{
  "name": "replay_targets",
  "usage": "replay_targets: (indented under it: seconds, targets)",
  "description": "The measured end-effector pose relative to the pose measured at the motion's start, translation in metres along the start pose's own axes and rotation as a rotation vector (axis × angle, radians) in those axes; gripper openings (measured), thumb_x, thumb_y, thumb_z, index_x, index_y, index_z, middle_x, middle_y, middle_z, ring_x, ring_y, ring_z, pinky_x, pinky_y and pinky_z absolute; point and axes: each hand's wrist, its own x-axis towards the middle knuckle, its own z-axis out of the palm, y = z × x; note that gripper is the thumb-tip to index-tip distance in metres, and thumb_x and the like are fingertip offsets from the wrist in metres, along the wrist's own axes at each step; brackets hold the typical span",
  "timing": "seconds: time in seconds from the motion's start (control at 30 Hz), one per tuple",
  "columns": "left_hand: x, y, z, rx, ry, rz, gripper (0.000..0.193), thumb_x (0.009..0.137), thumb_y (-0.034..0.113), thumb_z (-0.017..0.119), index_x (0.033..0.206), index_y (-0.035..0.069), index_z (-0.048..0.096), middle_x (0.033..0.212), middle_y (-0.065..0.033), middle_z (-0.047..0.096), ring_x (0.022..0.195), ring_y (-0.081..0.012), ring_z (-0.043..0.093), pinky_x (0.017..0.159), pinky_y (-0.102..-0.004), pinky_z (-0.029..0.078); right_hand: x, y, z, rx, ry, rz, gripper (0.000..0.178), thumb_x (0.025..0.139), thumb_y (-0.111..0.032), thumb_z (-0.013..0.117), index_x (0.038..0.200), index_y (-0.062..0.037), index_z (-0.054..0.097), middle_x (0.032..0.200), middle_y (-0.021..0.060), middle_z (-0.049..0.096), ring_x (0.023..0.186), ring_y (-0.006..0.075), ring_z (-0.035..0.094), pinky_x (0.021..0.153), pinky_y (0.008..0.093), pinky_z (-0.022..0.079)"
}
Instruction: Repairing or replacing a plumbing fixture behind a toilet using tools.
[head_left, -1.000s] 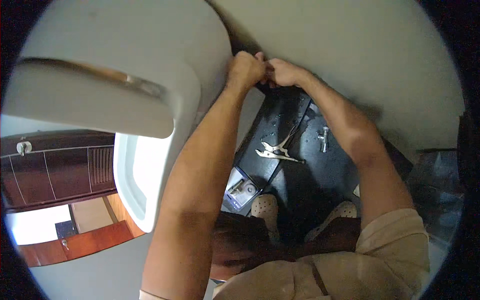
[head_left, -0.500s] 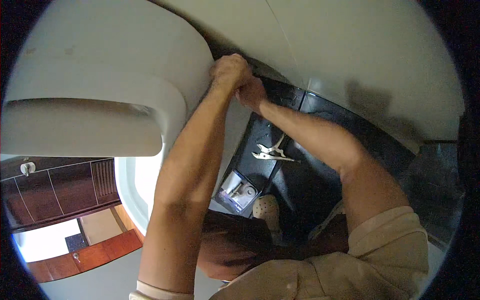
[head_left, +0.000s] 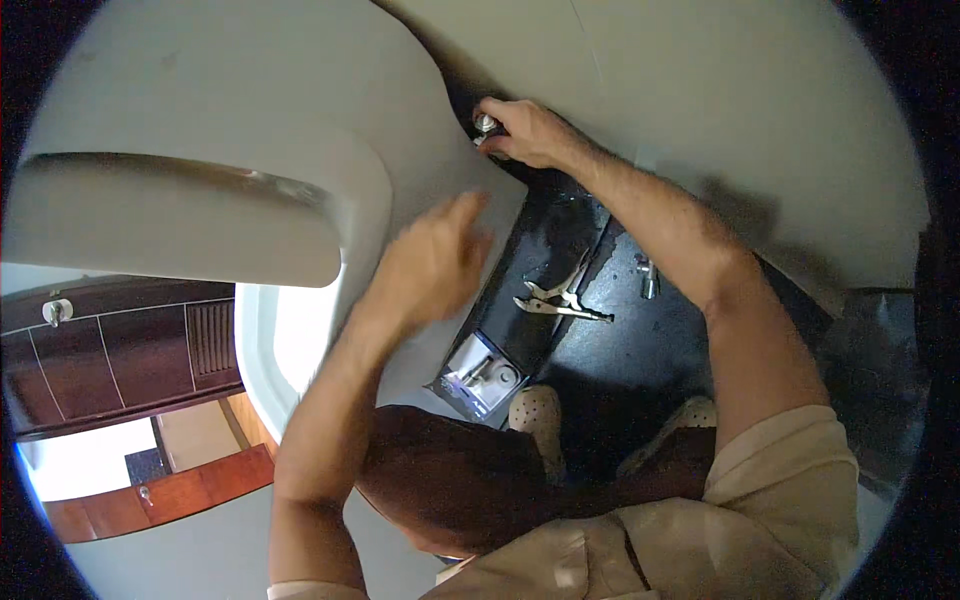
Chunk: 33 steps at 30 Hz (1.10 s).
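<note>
My right hand (head_left: 530,132) reaches into the narrow gap between the white toilet (head_left: 380,110) and the pale wall. Its thumb and fingers close around a small shiny metal fitting (head_left: 485,124), whose round end shows between them; the rest is hidden. Blurred by motion, my left hand (head_left: 435,255) hangs in front of the toilet's side, its fingers apart and nothing visible in them. Below both hands, a pair of locking pliers (head_left: 565,300) lies on the dark tiled floor with its handles spread.
A boxed metal fitting (head_left: 480,375) lies beside the toilet base, near my light clog (head_left: 536,415). A loose chrome valve piece (head_left: 649,278) rests on the floor under my right forearm. The pale wall (head_left: 760,120) bounds the right side. Wet patches show on the tiles.
My hands, together at the gap before, are now apart. The left has drawn back toward me; the right stays by the gap on the metal fitting, which now shows.
</note>
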Motion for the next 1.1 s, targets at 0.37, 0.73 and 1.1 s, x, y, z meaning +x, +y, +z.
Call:
replay_targets:
  seconds: [0.37, 0.73, 1.1]
  targets:
    - [-0.05, -0.016, 0.019, -0.057, 0.093, 0.074, 0.035, 0.089, 0.021, 0.058, 0.12, 0.005, 0.053, 0.091, -0.0177, 0.068, 0.076, -0.0355, 0.067, 0.065, -0.0436, 0.051, 0.003, -0.011, 0.049, -0.086, 0.422, 0.049, 0.031, 0.08, -0.011, 0.066, 0.107, -0.0067, 0.052, 0.092, 0.0141, 0.061, 0.078, 0.0349, 0.061, 0.07, 0.0425, 0.048]
    - [-0.045, -0.018, 0.018, -0.226, -0.082, 0.009, 0.037, 0.088, 0.023, 0.059, 0.12, 0.005, 0.055, 0.085, -0.0158, 0.069, 0.076, -0.0356, 0.067, 0.065, -0.0436, 0.05, 0.001, -0.028, 0.039, -0.267, 0.422, -0.011, 0.026, 0.081, -0.016, 0.064, 0.102, -0.007, 0.053, 0.088, 0.0132, 0.06, 0.073, 0.0376, 0.061, 0.064, 0.0452, 0.049]
    - [-0.044, -0.015, 0.021, -0.219, -0.097, 0.051, 0.037, 0.088, 0.024, 0.06, 0.119, 0.004, 0.056, 0.086, -0.016, 0.068, 0.076, -0.0351, 0.067, 0.066, -0.0433, 0.051, 0.005, -0.036, 0.009, -0.524, 0.31, 0.062, 0.027, 0.08, -0.034, 0.063, 0.088, -0.0075, 0.063, 0.078, 0.0142, 0.066, 0.067, 0.0388, 0.063, 0.057, 0.0484, 0.05]
